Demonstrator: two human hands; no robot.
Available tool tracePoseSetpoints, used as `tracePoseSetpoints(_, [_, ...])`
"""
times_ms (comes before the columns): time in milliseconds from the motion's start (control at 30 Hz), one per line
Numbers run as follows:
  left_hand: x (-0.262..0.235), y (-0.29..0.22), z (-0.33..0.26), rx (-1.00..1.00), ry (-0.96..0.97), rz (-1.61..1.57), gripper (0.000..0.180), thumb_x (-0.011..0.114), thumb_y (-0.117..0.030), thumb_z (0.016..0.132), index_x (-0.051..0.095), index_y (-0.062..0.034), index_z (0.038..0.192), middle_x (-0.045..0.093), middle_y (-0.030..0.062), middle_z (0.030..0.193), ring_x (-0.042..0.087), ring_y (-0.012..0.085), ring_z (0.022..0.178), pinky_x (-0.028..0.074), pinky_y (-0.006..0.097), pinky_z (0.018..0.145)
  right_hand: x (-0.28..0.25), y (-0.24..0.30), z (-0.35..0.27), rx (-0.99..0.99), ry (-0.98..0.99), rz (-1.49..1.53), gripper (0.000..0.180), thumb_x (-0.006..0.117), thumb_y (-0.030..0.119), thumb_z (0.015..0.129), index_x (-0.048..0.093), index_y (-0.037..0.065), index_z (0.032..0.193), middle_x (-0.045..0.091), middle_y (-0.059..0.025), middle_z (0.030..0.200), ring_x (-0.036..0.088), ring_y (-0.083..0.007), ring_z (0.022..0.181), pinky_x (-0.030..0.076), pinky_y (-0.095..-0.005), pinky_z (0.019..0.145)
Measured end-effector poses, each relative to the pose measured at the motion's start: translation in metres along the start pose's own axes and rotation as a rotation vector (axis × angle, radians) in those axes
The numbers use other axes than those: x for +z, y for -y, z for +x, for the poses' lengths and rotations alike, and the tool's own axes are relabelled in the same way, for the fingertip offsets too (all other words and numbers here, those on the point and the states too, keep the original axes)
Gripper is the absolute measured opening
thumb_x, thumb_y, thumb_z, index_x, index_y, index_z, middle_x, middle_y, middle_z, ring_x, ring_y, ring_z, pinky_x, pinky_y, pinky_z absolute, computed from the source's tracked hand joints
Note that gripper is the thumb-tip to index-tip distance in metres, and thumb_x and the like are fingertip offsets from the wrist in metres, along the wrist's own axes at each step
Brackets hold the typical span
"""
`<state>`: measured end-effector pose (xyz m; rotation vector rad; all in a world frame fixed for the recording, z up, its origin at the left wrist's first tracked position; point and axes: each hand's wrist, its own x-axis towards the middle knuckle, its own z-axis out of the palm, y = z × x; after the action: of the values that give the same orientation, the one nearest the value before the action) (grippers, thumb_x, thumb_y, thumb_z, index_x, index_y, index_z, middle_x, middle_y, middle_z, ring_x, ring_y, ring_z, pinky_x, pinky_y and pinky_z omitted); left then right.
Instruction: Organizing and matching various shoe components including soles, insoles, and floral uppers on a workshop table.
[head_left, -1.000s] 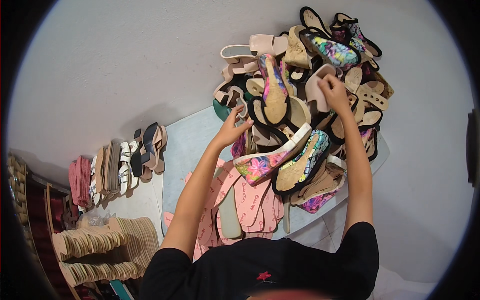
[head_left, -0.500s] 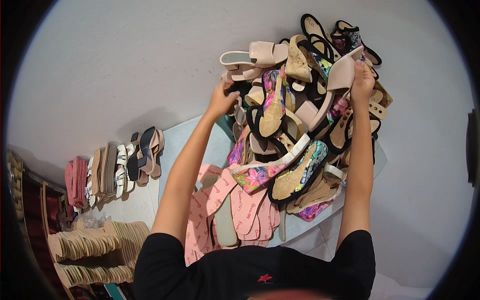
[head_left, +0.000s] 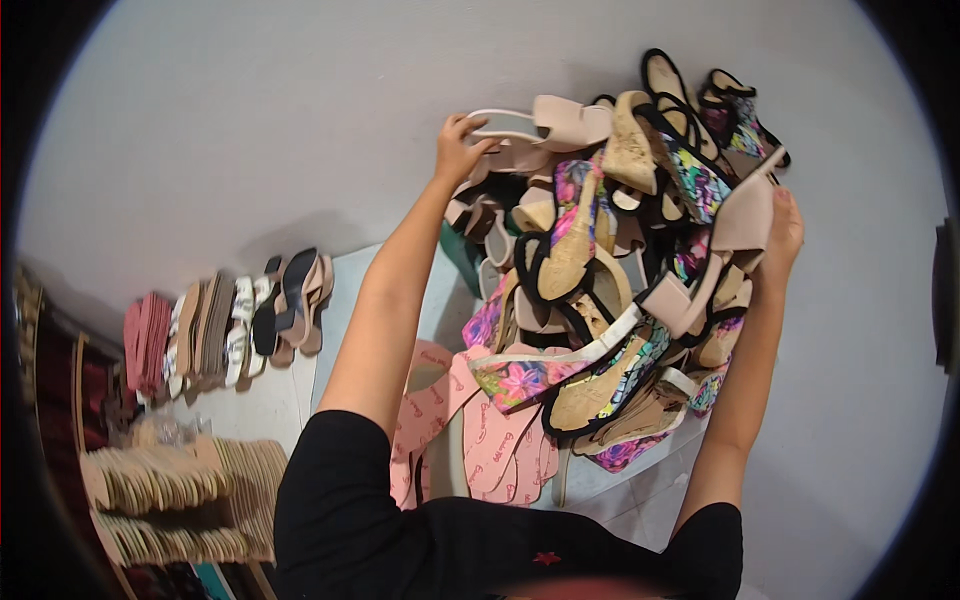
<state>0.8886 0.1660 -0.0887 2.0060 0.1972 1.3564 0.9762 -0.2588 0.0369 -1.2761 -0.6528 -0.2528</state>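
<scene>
My right hand (head_left: pixel 782 238) grips a beige heeled sandal (head_left: pixel 742 218) at the right side of a big shoe pile; the sandal's block heel points down toward the middle. At the far left of the pile, my left hand (head_left: pixel 464 150) has fingers and thumb closed on the heel end of another beige sandal (head_left: pixel 572 124) with a grey insole. Between the hands lie a floral wedge sandal with black trim (head_left: pixel 568 255) and a cork-coloured wedge (head_left: pixel 629 145). Nearer to me rests a white-edged floral wedge (head_left: pixel 515 383).
Pink printed insoles (head_left: pixel 495 450) lie spread on the pale table (head_left: pixel 345 275) close to my body. Stacked insole boards (head_left: pixel 180 500) fill a rack at the lower left. A row of sandals and straps (head_left: pixel 240 325) stands beyond it, and a wall (head_left: pixel 300 120) rises behind.
My left hand has moved up from the pile's left side onto the heel end of the upper beige sandal. My right hand still holds its sandal, now lower in view. The view has shifted slightly.
</scene>
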Motion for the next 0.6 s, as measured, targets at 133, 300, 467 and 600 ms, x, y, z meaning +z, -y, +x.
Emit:
tracePoseSetpoints(133, [-0.042, -0.050, -0.014, 0.192, -0.147, 0.047, 0.037, 0.079, -0.012, 0.055, 0.067, -0.0059, 0.089, 0.055, 0.0099, 0.093, 0.056, 0.0235, 0.083, 0.046, 0.032, 0.070, 0.003, 0.011, 0.000, 0.021, 0.018, 0.015, 0.030, 0.048, 0.031, 0.090, 0.054, 0.002, 0.088, 0.058, -0.0050, 0.073, 0.057, -0.0120, 0.061, 0.048, -0.0240, 0.055])
tracePoseSetpoints(300, [-0.135, -0.108, -0.095, -0.121, -0.439, 0.068, 0.033, 0.082, -0.014, 0.057, 0.065, -0.0037, 0.083, 0.047, 0.0062, 0.088, 0.052, 0.0147, 0.075, 0.047, 0.026, 0.060, 0.022, 0.034, 0.000, -0.014, 0.059, 0.058, 0.030, 0.049, 0.031, 0.090, 0.054, 0.001, 0.090, 0.058, -0.0065, 0.076, 0.058, -0.0136, 0.064, 0.049, -0.0251, 0.058])
tracePoseSetpoints(467, [-0.222, -0.085, -0.219, -0.354, -0.515, 0.336, 0.031, 0.081, -0.011, 0.057, 0.063, -0.0013, 0.080, 0.043, 0.0059, 0.088, 0.052, 0.0152, 0.075, 0.047, 0.025, 0.058, 0.063, 0.058, -0.009, 0.025, 0.188, 0.124, 0.031, 0.050, 0.029, 0.090, 0.055, -0.001, 0.092, 0.060, -0.0069, 0.080, 0.059, -0.0124, 0.066, 0.049, -0.0241, 0.060])
tracePoseSetpoints(600, [-0.243, -0.082, -0.271, -0.525, -0.506, 0.502, 0.030, 0.081, -0.011, 0.058, 0.063, -0.0015, 0.080, 0.041, 0.0058, 0.088, 0.051, 0.0157, 0.074, 0.047, 0.027, 0.062, 0.108, 0.056, -0.026, -0.026, 0.349, 0.142, 0.027, 0.051, 0.027, 0.090, 0.056, 0.000, 0.091, 0.058, -0.0023, 0.077, 0.054, -0.0062, 0.062, 0.045, -0.0198, 0.055])
